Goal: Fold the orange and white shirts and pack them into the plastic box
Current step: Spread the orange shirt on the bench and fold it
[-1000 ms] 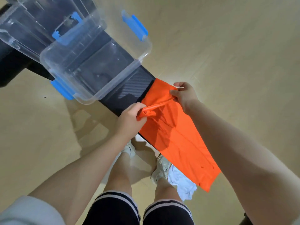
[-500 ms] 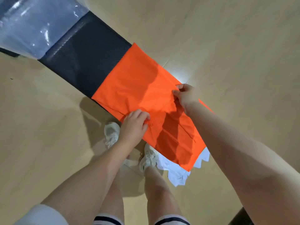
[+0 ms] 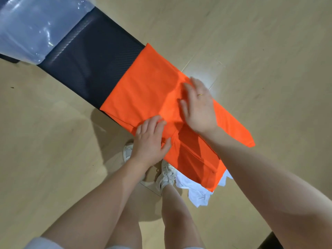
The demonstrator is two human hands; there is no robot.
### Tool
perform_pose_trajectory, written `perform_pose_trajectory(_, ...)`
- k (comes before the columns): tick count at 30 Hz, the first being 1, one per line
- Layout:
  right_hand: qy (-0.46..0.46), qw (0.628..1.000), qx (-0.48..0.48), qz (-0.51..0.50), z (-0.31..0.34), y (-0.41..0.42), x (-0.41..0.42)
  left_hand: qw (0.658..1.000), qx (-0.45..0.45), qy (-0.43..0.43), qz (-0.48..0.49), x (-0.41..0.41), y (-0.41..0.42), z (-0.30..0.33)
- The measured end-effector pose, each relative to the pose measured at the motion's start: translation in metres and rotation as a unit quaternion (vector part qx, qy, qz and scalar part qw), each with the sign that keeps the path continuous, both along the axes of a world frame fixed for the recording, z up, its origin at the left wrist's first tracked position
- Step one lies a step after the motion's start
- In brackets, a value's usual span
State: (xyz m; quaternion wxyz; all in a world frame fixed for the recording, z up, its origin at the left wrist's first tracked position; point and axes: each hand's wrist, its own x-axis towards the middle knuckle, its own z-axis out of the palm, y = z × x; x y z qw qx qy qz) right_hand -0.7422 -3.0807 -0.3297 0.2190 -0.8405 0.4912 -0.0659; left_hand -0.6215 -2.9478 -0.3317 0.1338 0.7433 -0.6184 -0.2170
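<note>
A: Smooth orange shirt (image 3: 147,90), a long flat band on the dark woven bench (image 3: 89,65); crumpled white shirt (image 3: 195,191) beneath its near end.

B: Left hand (image 3: 149,142) and right hand (image 3: 199,106), fingers straight, press it flat; half a second ago both pinched folds. Clear plastic box (image 3: 30,27) lies beyond the fingertips.

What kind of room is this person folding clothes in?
Probably an indoor room, maybe a studio or home; it's hard to say. Pale wood-look floor, a narrow black bench as worktop, and a clear plastic box on it.
</note>
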Motion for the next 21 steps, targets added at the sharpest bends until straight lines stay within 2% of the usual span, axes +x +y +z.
perform_pose_trajectory(2, 0.026, 0.99, 0.01, 0.138, -0.01, 0.016, 0.013, 0.998, 0.038, -0.046, 0.006, 0.003, -0.003, -0.014)
perform_pose_trajectory(3, 0.057, 0.983, 0.022, 0.173, -0.017, 0.022, 0.016, 0.996, 0.066, -0.067, 0.002, 0.004, -0.004, -0.022)
perform_pose_trajectory(6, 0.15, 0.972, 0.011, 0.182, -0.036, 0.025, 0.013, 0.987, 0.11, -0.111, -0.025, 0.009, 0.001, -0.04)
perform_pose_trajectory(8, 0.187, 0.97, 0.003, 0.157, -0.037, 0.021, 0.005, 0.987, 0.105, -0.113, -0.036, 0.012, 0.001, -0.043)
perform_pose_trajectory(11, 0.216, 0.971, 0.048, 0.087, -0.026, 0.018, -0.013, 0.989, 0.114, -0.088, -0.039, 0.013, 0.002, -0.033)
perform_pose_trajectory(17, 0.133, 0.979, 0.147, -0.056, 0.021, 0.038, -0.073, 0.99, 0.14, 0.003, -0.007, 0.003, 0.022, 0.003)
perform_pose_trajectory(19, 0.123, 0.974, 0.162, -0.098, 0.035, 0.046, -0.095, 0.989, 0.139, 0.029, 0.05, -0.011, 0.034, 0.015)
perform_pose_trajectory(21, 0.116, 0.964, 0.186, -0.15, 0.042, 0.052, -0.118, 0.973, 0.171, 0.085, 0.13, -0.031, 0.042, 0.034)
